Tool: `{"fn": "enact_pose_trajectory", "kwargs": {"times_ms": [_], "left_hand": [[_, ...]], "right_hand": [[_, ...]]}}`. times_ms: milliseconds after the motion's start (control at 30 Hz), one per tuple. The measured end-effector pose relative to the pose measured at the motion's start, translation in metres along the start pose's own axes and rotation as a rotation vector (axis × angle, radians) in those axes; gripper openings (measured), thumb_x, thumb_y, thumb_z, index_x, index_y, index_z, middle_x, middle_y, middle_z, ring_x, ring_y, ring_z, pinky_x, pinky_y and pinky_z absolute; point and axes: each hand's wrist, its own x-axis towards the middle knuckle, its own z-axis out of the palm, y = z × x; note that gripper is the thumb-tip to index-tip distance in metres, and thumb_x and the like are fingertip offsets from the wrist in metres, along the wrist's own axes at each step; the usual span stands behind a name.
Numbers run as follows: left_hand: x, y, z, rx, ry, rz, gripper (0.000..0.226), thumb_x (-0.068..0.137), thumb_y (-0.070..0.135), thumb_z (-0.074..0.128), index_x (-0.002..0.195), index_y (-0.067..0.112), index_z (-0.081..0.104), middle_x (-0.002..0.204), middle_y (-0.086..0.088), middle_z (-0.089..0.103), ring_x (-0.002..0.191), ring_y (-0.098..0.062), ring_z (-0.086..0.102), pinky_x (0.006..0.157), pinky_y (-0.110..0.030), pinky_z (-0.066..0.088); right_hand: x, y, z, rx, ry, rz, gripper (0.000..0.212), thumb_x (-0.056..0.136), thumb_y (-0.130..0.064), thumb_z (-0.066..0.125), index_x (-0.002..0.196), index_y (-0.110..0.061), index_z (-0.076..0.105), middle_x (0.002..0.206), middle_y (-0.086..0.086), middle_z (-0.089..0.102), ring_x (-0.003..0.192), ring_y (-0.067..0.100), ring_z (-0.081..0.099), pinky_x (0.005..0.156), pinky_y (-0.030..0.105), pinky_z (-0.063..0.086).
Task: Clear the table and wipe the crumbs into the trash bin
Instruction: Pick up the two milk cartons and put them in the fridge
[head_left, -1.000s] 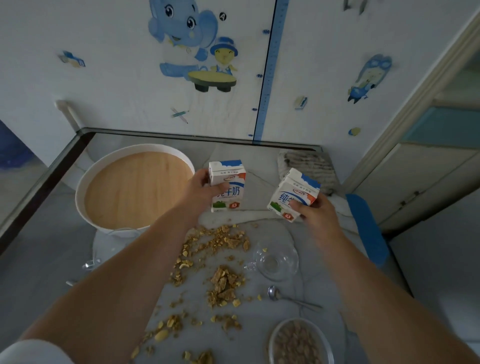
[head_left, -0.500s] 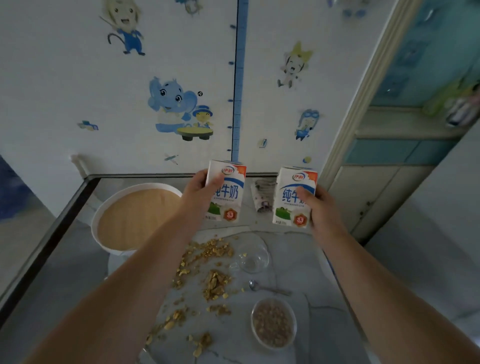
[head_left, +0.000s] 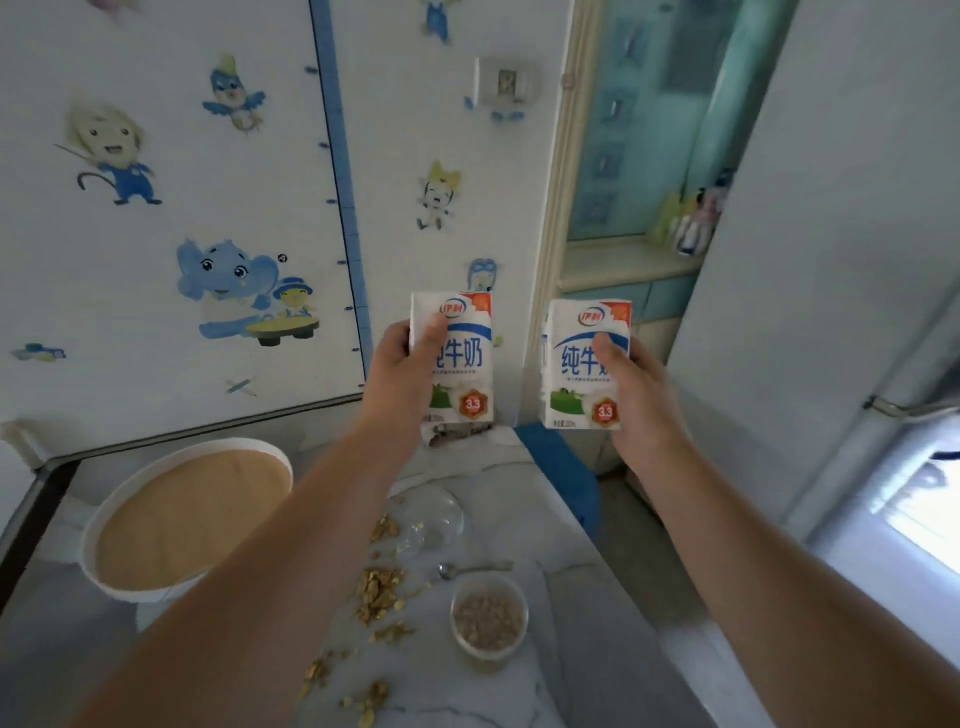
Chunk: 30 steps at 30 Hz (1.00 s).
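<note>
Clearing step: left hand (head_left: 402, 364) gripped one milk carton (head_left: 462, 358), right hand (head_left: 631, 384) the other carton (head_left: 584, 364), both upright, lifted above the marble table (head_left: 566, 561). Crumbs (head_left: 379, 592) lay beside the cereal bowl (head_left: 488, 618). Next: probably set cartons elsewhere, then wipe.

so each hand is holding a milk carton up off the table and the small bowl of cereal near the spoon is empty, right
Not quite. In the head view the left hand and the right hand each hold a white and blue milk carton above the marbled table. But the small clear bowl near the metal spoon is not empty: it holds cereal.
</note>
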Motion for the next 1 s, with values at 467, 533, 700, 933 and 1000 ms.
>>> {"fn": "enact_pose_trajectory", "kwargs": {"times_ms": [467,533,700,933,1000], "left_hand": [[-0.055,0.014,0.15,0.021,-0.325,0.029,0.017,0.091,0.04,0.052,0.097,0.025,0.056,0.085,0.004,0.069,0.062,-0.007,0.068,0.051,-0.022,0.054],[-0.065,0.009,0.186,0.012,-0.363,0.022,0.011,0.091,0.04,0.052,0.089,0.029,0.054,0.083,0.005,0.069,0.062,-0.007,0.068,0.056,-0.026,0.057],[-0.086,-0.004,0.274,-0.044,-0.412,0.011,0.016,0.091,0.04,0.053,0.095,0.025,0.056,0.084,0.004,0.07,0.063,-0.008,0.069,0.056,-0.028,0.056],[-0.119,-0.023,0.394,-0.11,-0.41,-0.048,0.014,0.09,0.039,0.054,0.092,0.025,0.057,0.084,0.005,0.071,0.062,-0.008,0.069,0.051,-0.024,0.052],[-0.119,-0.028,0.412,-0.13,-0.397,-0.053,0.012,0.09,0.037,0.055,0.089,0.025,0.057,0.084,0.004,0.07,0.063,-0.01,0.069,0.054,-0.026,0.053]], "right_hand": [[-0.056,-0.074,-0.142,0.066,0.31,-0.128,0.005,0.087,-0.02,0.06,0.087,-0.023,0.064,0.072,-0.006,0.074,0.069,0.012,0.07,0.064,0.033,0.058],[-0.058,-0.087,-0.176,0.065,0.347,-0.142,0.005,0.086,-0.022,0.061,0.088,-0.024,0.065,0.075,-0.006,0.074,0.07,0.012,0.071,0.065,0.033,0.059],[-0.056,-0.116,-0.256,0.057,0.373,-0.18,0.005,0.086,-0.02,0.061,0.088,-0.023,0.064,0.075,-0.007,0.074,0.069,0.011,0.071,0.061,0.03,0.059],[-0.044,-0.155,-0.375,0.005,0.402,-0.189,0.009,0.088,-0.021,0.059,0.095,-0.023,0.063,0.087,-0.003,0.073,0.078,0.016,0.07,0.058,0.029,0.057],[-0.037,-0.16,-0.394,0.009,0.395,-0.19,0.008,0.088,-0.02,0.058,0.093,-0.023,0.063,0.081,-0.005,0.074,0.075,0.015,0.071,0.057,0.028,0.057]]}}
